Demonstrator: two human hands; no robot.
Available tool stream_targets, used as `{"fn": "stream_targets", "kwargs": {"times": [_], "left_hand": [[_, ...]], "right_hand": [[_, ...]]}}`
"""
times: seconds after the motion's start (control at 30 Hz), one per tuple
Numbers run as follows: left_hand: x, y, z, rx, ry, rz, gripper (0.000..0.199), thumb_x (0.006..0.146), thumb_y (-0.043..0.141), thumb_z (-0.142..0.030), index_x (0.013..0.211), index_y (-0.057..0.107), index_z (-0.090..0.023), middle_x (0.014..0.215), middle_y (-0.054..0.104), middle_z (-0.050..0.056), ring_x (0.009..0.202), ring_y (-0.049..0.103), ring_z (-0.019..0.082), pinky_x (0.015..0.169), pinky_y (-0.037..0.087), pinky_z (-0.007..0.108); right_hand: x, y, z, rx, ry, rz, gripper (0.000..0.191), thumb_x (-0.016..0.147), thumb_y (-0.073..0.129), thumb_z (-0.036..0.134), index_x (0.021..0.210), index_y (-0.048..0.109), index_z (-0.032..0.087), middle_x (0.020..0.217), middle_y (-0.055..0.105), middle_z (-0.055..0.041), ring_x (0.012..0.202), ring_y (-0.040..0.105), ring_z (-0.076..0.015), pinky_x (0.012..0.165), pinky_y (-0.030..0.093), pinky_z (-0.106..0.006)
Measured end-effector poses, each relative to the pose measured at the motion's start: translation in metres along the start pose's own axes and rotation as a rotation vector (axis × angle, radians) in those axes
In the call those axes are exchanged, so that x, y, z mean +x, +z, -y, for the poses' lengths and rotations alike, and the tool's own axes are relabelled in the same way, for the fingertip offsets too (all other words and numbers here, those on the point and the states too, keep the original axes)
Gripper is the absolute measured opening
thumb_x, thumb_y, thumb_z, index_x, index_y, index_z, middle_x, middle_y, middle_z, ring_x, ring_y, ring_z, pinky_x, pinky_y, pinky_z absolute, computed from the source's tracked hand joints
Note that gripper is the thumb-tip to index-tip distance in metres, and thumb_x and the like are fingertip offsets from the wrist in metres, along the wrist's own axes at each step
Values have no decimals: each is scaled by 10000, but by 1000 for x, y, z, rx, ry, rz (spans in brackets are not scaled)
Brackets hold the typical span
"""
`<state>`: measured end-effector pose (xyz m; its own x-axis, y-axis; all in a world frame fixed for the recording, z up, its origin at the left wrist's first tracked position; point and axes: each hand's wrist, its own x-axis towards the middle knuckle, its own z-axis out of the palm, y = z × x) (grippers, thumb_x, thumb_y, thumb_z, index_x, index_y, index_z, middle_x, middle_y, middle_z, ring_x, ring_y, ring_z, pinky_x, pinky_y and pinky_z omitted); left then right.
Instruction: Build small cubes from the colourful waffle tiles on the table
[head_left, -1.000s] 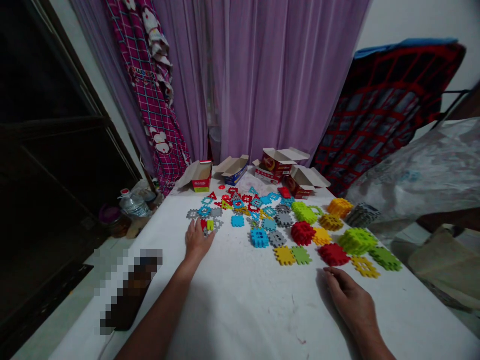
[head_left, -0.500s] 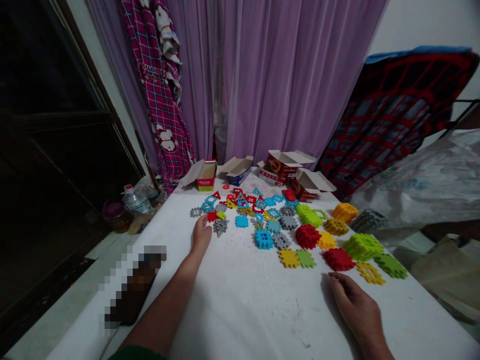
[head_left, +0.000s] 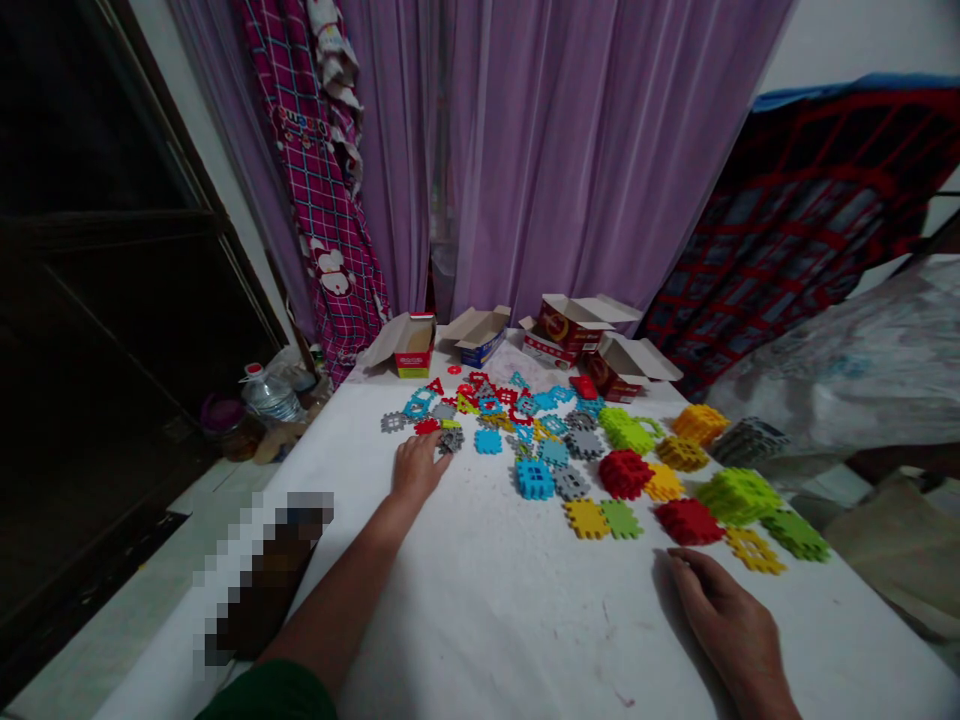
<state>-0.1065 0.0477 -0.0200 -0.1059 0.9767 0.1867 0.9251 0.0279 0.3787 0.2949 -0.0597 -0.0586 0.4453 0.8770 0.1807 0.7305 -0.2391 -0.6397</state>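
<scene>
My left hand (head_left: 421, 468) reaches to the near left edge of the loose plastic pieces, its fingers on a grey toothed piece (head_left: 451, 440). A red piece (head_left: 427, 426) lies just beyond those fingers. My right hand (head_left: 724, 610) rests on the white table with its fingers curled; whether anything is in them is hidden. Just beyond it are a red stack (head_left: 688, 521) and a yellow piece (head_left: 754, 550). A yellow square (head_left: 586, 519) and a green square (head_left: 621, 519) lie side by side near the middle.
Open boxes stand at the back, among them a red-yellow one (head_left: 415, 350) and a blue one (head_left: 484, 345). Green stacks (head_left: 739, 495) and a dark red stack (head_left: 625, 473) are at the right. A blurred-out dark object (head_left: 262, 590) lies at the left edge.
My left hand has moved right, from beside the red piece onto the grey piece. The view has shifted slightly; my right hand stays on the table.
</scene>
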Motion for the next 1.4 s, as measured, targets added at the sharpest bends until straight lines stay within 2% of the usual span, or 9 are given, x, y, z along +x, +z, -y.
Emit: {"fn": "stream_targets", "kwargs": {"times": [0.17,0.37,0.47,0.63,0.7,0.83,1.0,1.17,1.4], "left_hand": [[8,6,6,-290,-202,-52,286,911,558,-309,1187,582,-235,1004,761,35,972,676,194,853,479,299],[8,8,4,-806,-354,54,631,848,617,-289,1424,379,-189,830,731,1,683,670,132,630,488,223],[2,6,1,-873,-354,111,696,821,625,-283,1454,349,-192,745,688,-30,580,627,108,551,455,200],[-7,-7,0,-626,-223,364,265,819,585,-272,1057,673,-197,744,697,-9,626,639,127,571,457,214],[-9,-17,-2,-421,-129,367,188,832,553,-238,939,705,-214,823,732,8,749,674,153,674,484,242],[-18,-30,-17,-83,-6,323,188,864,560,-302,975,698,-241,1033,733,39,976,667,203,855,473,294],[-33,-26,-45,132,16,336,372,789,681,-438,1065,654,-190,1196,644,131,1151,596,300,939,470,355],[-34,-28,-50,151,44,364,327,817,645,-376,1084,640,-188,1183,638,127,1151,598,285,944,465,340],[-30,-27,-43,163,-36,356,397,856,591,-539,1053,624,-197,1109,689,123,1090,638,280,888,461,342]], "right_hand": [[1,-1,-1,1,6,20,497,737,477,642,923,738,263,847,770,-27,758,704,-255,638,502,-319],[11,-1,-10,3,5,46,492,674,518,643,876,759,265,846,776,-24,720,712,-249,598,515,-303],[15,-1,-15,2,26,86,507,658,536,658,887,767,269,866,777,-23,739,719,-257,601,528,-303],[17,-1,-18,10,33,107,509,634,556,658,879,772,268,855,777,-24,705,716,-253,576,530,-299],[15,-1,-18,8,29,83,507,646,545,652,883,771,265,848,776,-26,710,716,-255,584,533,-302],[12,0,-14,7,21,70,502,657,531,647,885,768,267,877,777,-25,735,718,-258,586,534,-303],[11,0,-12,-18,54,68,552,665,489,677,907,760,261,911,776,-33,794,718,-266,630,538,-315],[15,-1,-15,-21,84,135,567,627,518,686,919,763,266,904,775,-30,762,718,-262,629,543,-315],[16,-2,-16,-30,92,141,578,627,514,684,932,763,261,897,776,-29,777,722,-264,645,546,-314]]}}
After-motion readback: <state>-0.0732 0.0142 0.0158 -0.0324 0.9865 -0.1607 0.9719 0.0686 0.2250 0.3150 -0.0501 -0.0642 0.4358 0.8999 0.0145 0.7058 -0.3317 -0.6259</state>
